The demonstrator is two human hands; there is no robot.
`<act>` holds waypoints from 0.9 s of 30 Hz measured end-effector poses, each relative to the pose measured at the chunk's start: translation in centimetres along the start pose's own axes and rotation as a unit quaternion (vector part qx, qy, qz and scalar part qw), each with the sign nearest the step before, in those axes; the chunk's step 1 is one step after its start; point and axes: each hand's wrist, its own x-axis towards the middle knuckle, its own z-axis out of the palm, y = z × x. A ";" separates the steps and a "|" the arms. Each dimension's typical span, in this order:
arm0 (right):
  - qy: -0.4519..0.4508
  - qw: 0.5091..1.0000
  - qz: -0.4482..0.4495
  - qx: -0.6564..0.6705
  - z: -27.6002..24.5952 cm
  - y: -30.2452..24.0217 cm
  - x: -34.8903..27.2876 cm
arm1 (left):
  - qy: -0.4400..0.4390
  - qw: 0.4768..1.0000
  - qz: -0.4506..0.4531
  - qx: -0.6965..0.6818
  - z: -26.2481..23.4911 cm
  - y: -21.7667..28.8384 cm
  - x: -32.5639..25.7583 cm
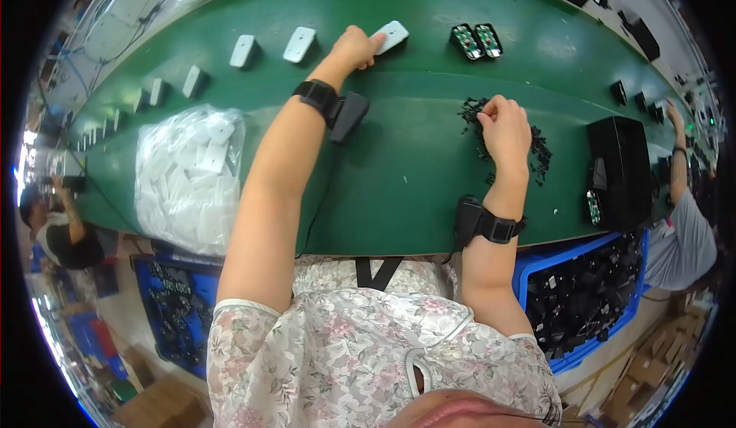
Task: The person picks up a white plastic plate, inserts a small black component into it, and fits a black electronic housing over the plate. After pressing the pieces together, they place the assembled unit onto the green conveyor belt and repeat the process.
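Note:
At the far middle of the green table, my left hand point(356, 48) is closed on the near left end of a small box with a white top plate point(395, 35). Its thumb and fingers touch the box, which rests tilted to the right. My right hand point(507, 131) is over a scattered pile of small black parts point(541, 158), with its fingers curled into a pinch. Whatever sits between those fingertips is too small to make out. Beyond it lie two open black housings point(476, 42) with green circuit boards inside.
White-topped boxes point(300, 45) run in a row along the left. A clear plastic bag point(188, 183) of white plates lies near left. At right stands a black bin point(618, 167). Blue crates point(586, 305) of black parts flank me below the table point(360, 206). Other people work at both sides.

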 end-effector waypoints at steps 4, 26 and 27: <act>0.018 0.999 0.020 0.044 -0.4 -0.3 0.3 | 0.155 0.980 -0.001 0.125 0.9 -0.2 -0.3; 0.066 0.993 -0.097 0.019 0.0 -1.5 -0.6 | 0.225 0.931 0.265 0.114 2.7 -0.2 -3.6; 0.066 0.993 -0.094 0.019 0.0 -2.0 -0.3 | 0.218 0.935 0.275 0.058 2.7 -0.3 -4.4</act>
